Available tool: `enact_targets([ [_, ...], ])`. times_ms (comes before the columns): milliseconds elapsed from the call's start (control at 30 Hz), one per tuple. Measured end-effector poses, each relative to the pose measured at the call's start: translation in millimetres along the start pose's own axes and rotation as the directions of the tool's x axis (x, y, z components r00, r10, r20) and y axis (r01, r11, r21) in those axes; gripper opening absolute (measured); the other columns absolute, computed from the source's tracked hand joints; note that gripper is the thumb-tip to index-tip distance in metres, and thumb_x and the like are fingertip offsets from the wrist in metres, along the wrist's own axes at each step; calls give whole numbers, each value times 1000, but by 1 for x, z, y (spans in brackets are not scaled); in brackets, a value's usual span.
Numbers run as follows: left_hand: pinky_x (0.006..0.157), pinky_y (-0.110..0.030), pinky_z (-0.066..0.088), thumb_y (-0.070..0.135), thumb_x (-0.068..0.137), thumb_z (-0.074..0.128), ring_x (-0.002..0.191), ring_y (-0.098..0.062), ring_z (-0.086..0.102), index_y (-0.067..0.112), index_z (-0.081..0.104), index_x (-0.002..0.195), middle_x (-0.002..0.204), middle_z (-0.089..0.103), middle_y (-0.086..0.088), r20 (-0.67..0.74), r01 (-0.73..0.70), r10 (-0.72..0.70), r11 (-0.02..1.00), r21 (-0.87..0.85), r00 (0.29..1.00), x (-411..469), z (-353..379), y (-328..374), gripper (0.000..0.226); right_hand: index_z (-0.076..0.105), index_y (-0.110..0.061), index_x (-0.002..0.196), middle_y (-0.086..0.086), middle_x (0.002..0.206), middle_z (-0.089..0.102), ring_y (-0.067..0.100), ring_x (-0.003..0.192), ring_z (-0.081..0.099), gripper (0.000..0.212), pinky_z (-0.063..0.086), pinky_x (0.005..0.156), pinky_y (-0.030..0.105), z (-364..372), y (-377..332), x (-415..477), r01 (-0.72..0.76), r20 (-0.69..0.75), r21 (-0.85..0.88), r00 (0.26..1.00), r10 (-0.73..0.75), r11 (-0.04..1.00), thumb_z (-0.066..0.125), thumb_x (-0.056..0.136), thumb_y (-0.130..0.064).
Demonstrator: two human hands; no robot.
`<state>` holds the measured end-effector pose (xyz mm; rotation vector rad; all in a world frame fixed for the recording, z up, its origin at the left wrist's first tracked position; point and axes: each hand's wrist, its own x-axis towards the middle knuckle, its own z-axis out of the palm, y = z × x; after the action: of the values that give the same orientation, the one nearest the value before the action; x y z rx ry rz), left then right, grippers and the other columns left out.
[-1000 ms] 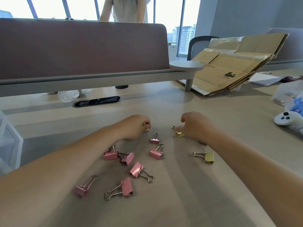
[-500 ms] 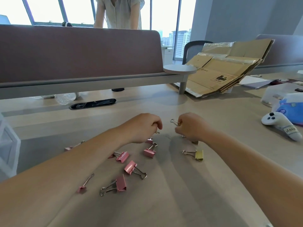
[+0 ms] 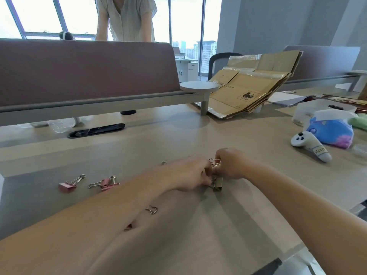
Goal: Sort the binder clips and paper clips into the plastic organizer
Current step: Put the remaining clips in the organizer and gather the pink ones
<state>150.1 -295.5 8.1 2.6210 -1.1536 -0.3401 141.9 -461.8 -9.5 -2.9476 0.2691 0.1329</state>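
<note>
Since half a second ago the left hand (image 3: pixel 188 173) has crossed over to meet the right hand (image 3: pixel 231 165). The right hand pinches a raised gold clip (image 3: pixel 214 162). The left fingers curl at the handles of a second gold clip (image 3: pixel 218 185) lying on the table (image 3: pixel 198 135); whether they grip it cannot be told. Pink clips (image 3: pixel 67 185) lie well apart at 9 o'clock. There is bare tabletop at 12 o'clock up to the cable slot (image 3: pixel 96 131). A white controller (image 3: pixel 309 145) sits at 2 o'clock, and the table edge runs at 5 o'clock.

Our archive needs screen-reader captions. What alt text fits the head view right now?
Two bare hands meet over a desk: the right hand pinches a gold binder clip, and the left hand sits by a second gold clip on the desk. Pink binder clips lie to the left.
</note>
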Motion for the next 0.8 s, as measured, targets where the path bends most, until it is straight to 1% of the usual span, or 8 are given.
enact_targets([
  [133, 79, -30, 44, 50, 82, 70, 97, -19, 52, 22, 59, 121, 103, 56, -1, 9, -9, 8, 998, 64, 1000, 9, 10, 10, 49, 60, -13, 88, 7, 94, 62, 27, 86, 58, 39, 42, 66, 30, 3, 10, -5, -19, -10, 26, 1000, 20, 999, 69, 81, -50],
  [200, 79, -31, 46, 50, 79, 71, 95, -19, 52, 24, 61, 116, 100, 56, 1, 2, -17, 17, 996, 93, 1000, 12, 15, 14, 46, 49, -14, 68, 6, 77, 55, 28, 76, 54, 39, 39, 61, 29, 5, 16, -8, -32, -19, 56, 999, 33, 998, 67, 83, -46],
  [267, 76, -32, 46, 48, 80, 70, 96, -21, 55, 24, 60, 108, 99, 57, 1, -5, -9, 9, 995, 103, 1000, 15, 19, 15, 38, 41, -15, 61, 5, 68, 47, 28, 74, 51, 45, 34, 55, 30, 8, 20, -12, -34, -17, 66, 999, 35, 997, 63, 88, -43],
  [333, 74, -31, 45, 45, 83, 68, 99, -23, 58, 25, 57, 102, 104, 60, 0, -9, 3, -3, 995, 96, 1000, 17, 22, 16, 29, 40, -11, 64, 4, 67, 45, 27, 75, 50, 46, 32, 54, 31, 9, 22, -19, -39, -12, 69, 999, 40, 997, 59, 92, -42],
  [467, 71, -29, 39, 44, 91, 59, 103, -25, 57, 16, 57, 108, 112, 62, -6, -21, 38, -36, 993, 112, 999, 4, 22, 22, 32, 58, -2, 104, 17, 107, 61, 32, 100, 58, 42, 36, 70, 28, 9, 20, -35, -52, -1, 81, 999, 53, 995, 52, 98, -43],
  [533, 71, -30, 38, 45, 93, 55, 103, -24, 57, 17, 56, 109, 115, 61, -6, -32, 66, -63, 994, 93, 998, -8, 18, 21, 33, 58, 0, 110, 19, 116, 61, 32, 105, 58, 46, 35, 71, 27, 10, 16, -43, -58, -9, 112, 998, 60, 992, 51, 99, -43],
  [733, 83, -34, 46, 50, 91, 56, 95, -18, 55, 27, 53, 96, 110, 60, 0, -106, 155, -162, 985, -72, 981, -56, 0, 4, 24, 66, 0, 91, 16, 96, 67, 26, 82, 59, 47, 38, 65, 27, 11, -23, -65, -26, -15, 289, 999, 32, 957, 55, 94, -46],
  [800, 78, -32, 45, 46, 90, 59, 89, -17, 55, 24, 53, 94, 101, 59, 1, -131, 181, -192, 979, -94, 973, -75, -7, -3, 22, 69, 2, 89, 13, 90, 73, 21, 70, 61, 44, 42, 61, 28, 7, -43, -70, 0, -9, 365, 1000, 3, 931, 57, 94, -41],
])
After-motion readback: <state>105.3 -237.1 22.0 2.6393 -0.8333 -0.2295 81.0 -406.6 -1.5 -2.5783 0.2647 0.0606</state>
